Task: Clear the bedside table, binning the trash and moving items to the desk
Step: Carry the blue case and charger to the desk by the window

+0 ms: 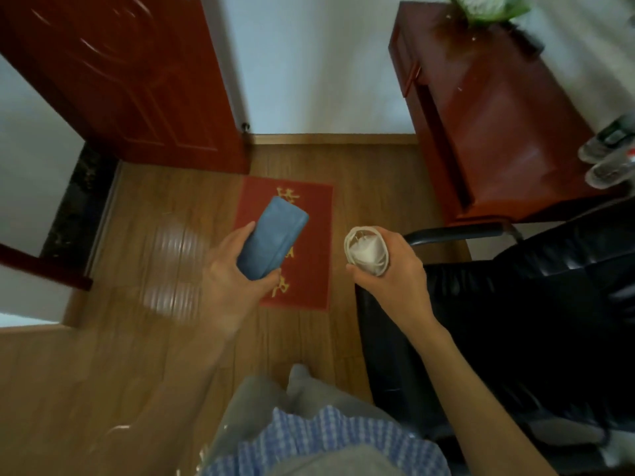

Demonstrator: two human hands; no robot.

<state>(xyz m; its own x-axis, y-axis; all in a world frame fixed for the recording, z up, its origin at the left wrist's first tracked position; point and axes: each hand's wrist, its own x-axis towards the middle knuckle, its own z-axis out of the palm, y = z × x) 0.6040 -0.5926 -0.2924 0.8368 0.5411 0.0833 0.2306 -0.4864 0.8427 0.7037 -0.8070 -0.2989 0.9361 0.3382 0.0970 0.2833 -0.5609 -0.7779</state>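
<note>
Two hands are full: the left hand (pixel 237 269) wraps a soft blue flat pouch (pixel 273 238), the right hand (pixel 391 269) squeezes a round white cord coil (pixel 366 250).

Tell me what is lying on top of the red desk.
On the red desk a green-and-white bag sits at the far end and clear plastic bottles lie at the near right edge. The frame cuts off the desk's right side, so anything there is unseen.

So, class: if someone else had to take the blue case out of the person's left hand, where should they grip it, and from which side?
Grip the blue case by its free far end, coming from above the red mat. The left hand wraps the near end, and the far end tilts up and away, uncovered.
</note>
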